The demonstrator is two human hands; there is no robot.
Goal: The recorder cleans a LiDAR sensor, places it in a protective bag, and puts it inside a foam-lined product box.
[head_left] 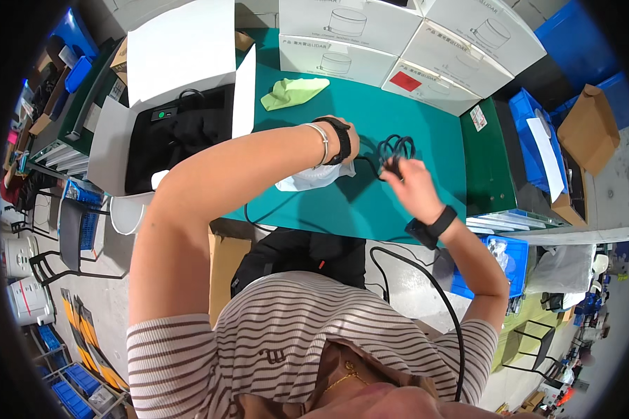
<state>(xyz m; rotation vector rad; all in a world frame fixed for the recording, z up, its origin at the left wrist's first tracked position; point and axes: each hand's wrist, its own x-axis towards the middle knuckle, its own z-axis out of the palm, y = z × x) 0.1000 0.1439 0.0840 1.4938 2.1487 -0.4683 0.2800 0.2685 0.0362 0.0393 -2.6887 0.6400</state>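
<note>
My right hand is closed on a coiled black cable, its loops standing up beyond my fingers over the green tabletop. To the left, my left hand reaches across the table, turned so that its fingers are hidden; its grip does not show. Below that wrist lies a white, crinkled item, partly covered by my forearm; I cannot make out whether it is a bag or a cloth. A stretch of black cable runs between this white item and my right hand.
White boxes are stacked along the back. A light green cloth lies before them. At left stands an open white box with a black insert. A dark green cabinet and blue bins border the right side.
</note>
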